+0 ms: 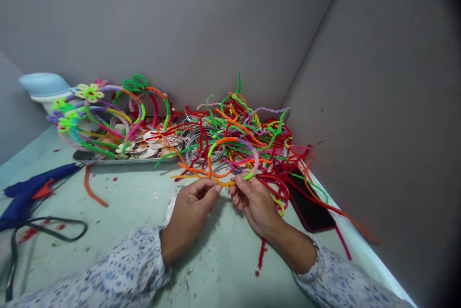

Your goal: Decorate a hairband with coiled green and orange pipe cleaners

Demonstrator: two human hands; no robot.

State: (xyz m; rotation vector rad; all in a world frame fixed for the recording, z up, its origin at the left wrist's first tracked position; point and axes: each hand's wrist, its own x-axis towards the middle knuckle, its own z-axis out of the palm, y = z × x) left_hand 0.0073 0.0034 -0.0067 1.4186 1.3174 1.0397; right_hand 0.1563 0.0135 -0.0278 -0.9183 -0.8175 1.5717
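Both hands hold a headband [234,140] wrapped in pipe cleaner, with orange, green, purple and pink sections along its arch. My left hand [192,212] pinches an orange pipe cleaner at the left end of the band. Green and orange parts of the band run into the fingers of my right hand [257,200], which is closed on its right end. An orange-yellow length stretches between the two hands. Behind them spreads a tangled pile of pipe cleaners [248,120] in red, green, orange and purple. The fingertips partly hide both ends of the band.
Several finished flower headbands [104,92] lean over a metal tray [126,160] of shells. A blue glue gun [43,183] with its cord lies at left. A dark phone [313,207] rests at right near the table edge. Grey walls [180,19] close in behind and right.
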